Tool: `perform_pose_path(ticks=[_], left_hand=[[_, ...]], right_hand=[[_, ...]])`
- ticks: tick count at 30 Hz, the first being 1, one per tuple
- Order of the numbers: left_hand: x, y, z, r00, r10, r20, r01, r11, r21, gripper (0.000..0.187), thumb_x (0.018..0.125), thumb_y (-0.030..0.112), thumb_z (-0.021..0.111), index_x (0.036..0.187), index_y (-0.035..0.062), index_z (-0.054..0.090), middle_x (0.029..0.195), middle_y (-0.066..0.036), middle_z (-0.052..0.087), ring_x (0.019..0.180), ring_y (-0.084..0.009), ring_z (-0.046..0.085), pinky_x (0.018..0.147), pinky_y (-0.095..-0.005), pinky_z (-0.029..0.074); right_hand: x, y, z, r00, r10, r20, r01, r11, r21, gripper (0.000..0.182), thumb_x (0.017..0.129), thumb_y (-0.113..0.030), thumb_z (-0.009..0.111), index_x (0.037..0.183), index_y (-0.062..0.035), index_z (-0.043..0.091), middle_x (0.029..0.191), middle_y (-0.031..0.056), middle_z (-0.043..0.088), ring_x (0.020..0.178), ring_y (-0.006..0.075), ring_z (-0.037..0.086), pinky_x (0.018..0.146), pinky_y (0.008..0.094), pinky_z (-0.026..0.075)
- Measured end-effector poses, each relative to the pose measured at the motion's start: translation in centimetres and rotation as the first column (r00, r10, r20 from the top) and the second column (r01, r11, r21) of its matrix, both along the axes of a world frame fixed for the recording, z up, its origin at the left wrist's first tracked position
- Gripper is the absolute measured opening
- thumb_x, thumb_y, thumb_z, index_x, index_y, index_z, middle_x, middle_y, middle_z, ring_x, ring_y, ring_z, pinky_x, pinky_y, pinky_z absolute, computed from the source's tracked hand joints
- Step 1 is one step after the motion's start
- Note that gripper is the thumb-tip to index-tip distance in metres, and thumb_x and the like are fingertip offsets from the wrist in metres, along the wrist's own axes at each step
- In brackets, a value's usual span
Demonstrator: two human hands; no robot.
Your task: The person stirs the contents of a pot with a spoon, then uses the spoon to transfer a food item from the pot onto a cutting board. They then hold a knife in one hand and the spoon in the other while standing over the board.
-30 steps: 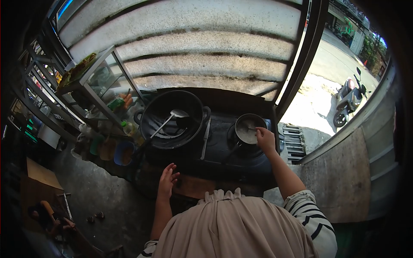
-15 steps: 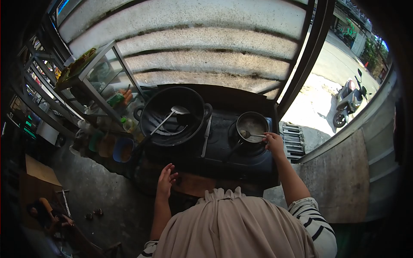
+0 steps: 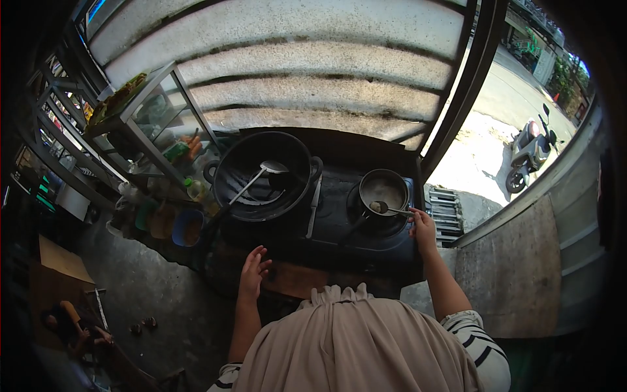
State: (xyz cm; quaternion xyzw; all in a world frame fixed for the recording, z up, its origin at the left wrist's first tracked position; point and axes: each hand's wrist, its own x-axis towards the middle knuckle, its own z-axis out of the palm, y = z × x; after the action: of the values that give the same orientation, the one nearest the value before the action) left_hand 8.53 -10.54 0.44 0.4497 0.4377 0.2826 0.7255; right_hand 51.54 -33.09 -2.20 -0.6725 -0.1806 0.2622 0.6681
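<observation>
The right hand (image 3: 423,230) pinches the handle end of a spoon (image 3: 394,210), probably light, stiff and best held there, its tip over the pot (image 3: 360,189) at six o'clock, while the left hand (image 3: 252,271), fingers loosely parted, hangs seemingly unladen at the pot's eight o'clock.

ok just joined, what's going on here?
The person's right hand holds a spoon by its handle, the spoon's bowl within the rim of a small pot on the stove. The left hand is open, holding nothing visible. A wok with a ladle in it sits left; a knife lies between the two vessels.
</observation>
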Motion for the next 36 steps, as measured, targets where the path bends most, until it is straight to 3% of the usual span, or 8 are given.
perform_pose_path(ticks=[4,8,15,18,21,23,26,36], left_hand=[[-0.1,0.1,-0.2,1.0,-0.007,-0.003,0.007,1.0,0.003,0.039,0.095,0.03,0.045,0.13,0.014,0.043,0.124,0.0,0.051,0.097,-0.0121,0.055,0.078,-0.0265,0.04],[-0.2,0.0,-0.3,1.0,-0.002,-0.004,0.002,1.0,0.009,0.039,0.095,0.03,0.045,0.13,0.0139,0.043,0.124,0.0,0.051,0.097,-0.0121,0.055,0.078,-0.0265,0.04],[-0.3,-0.2,-0.1,1.0,0.008,0.006,-0.008,1.0,-0.006,0.037,0.095,0.029,0.044,0.13,0.0143,0.044,0.125,0.0,0.05,0.094,-0.009,0.055,0.076,-0.0235,0.04],[-0.3,-0.2,0.0,1.0,0.011,0.001,-0.011,1.0,-0.007,0.038,0.095,0.029,0.044,0.13,0.014,0.044,0.125,0.0,0.05,0.094,-0.0093,0.055,0.076,-0.0236,0.04],[-0.3,-0.3,0.0,1.0,0.013,0.0,-0.013,1.0,-0.007,0.037,0.095,0.029,0.044,0.13,0.014,0.044,0.125,0.0,0.05,0.094,-0.0095,0.055,0.076,-0.0236,0.04],[-0.2,-0.2,-0.2,1.0,0.015,0.009,-0.015,1.0,-0.008,0.037,0.095,0.028,0.044,0.129,0.0141,0.045,0.124,0.0,0.05,0.094,-0.0096,0.055,0.076,-0.0236,0.04],[-0.2,-0.2,-0.3,1.0,0.009,-0.006,-0.009,1.0,0.001,0.039,0.095,0.031,0.045,0.13,0.0136,0.044,0.124,-0.001,0.051,0.097,-0.0123,0.056,0.078,-0.0266,0.04],[-0.1,-0.2,0.1,1.0,0.013,-0.004,-0.013,1.0,-0.003,0.036,0.095,0.028,0.044,0.129,0.0145,0.045,0.124,0.0,0.051,0.094,-0.0096,0.055,0.076,-0.0237,0.04]], right_hand=[[-0.1,0.1,-0.2,0.997,-0.025,0.067,0.021,0.998,0.054,0.028,0.097,-0.02,0.045,0.113,-0.0005,0.057,0.076,0.004,0.055,0.041,0.0065,0.047,0.038,0.0188,0.038],[-0.3,0.3,-0.4,0.989,-0.035,0.146,0.028,0.998,0.052,0.027,0.097,-0.019,0.045,0.111,-0.0007,0.058,0.075,0.0033,0.053,0.041,0.0058,0.046,0.037,0.0182,0.037],[-1.3,0.7,0.1,0.991,-0.058,0.124,0.05,0.996,0.074,0.026,0.097,-0.019,0.044,0.109,-0.0014,0.059,0.074,0.0027,0.052,0.041,0.0049,0.045,0.036,0.018,0.036],[-1.6,0.9,0.2,0.974,-0.087,0.208,0.073,0.995,0.07,0.026,0.097,-0.019,0.044,0.108,-0.0009,0.058,0.074,0.0028,0.052,0.041,0.0048,0.045,0.036,0.0181,0.035],[-1.3,0.9,-0.3,0.982,-0.049,0.181,0.041,0.998,0.048,0.027,0.097,-0.02,0.043,0.108,-0.0002,0.058,0.074,0.003,0.053,0.041,0.0058,0.045,0.036,0.0182,0.036],[-0.7,0.8,-1.0,0.998,-0.064,0.016,0.062,0.994,0.085,0.027,0.097,-0.02,0.044,0.107,0.0002,0.058,0.073,0.0033,0.053,0.04,0.0074,0.046,0.036,0.0186,0.036],[-0.5,0.9,-1.4,0.995,-0.058,-0.087,0.066,0.994,0.088,0.027,0.096,-0.02,0.044,0.108,-0.0002,0.057,0.073,0.0036,0.054,0.039,0.0089,0.046,0.036,0.0195,0.036],[-0.1,1.2,-1.2,0.956,-0.121,-0.269,0.153,0.983,0.1,0.025,0.095,-0.02,0.045,0.109,-0.0014,0.056,0.073,0.0039,0.055,0.04,0.0089,0.046,0.037,0.0202,0.037]])
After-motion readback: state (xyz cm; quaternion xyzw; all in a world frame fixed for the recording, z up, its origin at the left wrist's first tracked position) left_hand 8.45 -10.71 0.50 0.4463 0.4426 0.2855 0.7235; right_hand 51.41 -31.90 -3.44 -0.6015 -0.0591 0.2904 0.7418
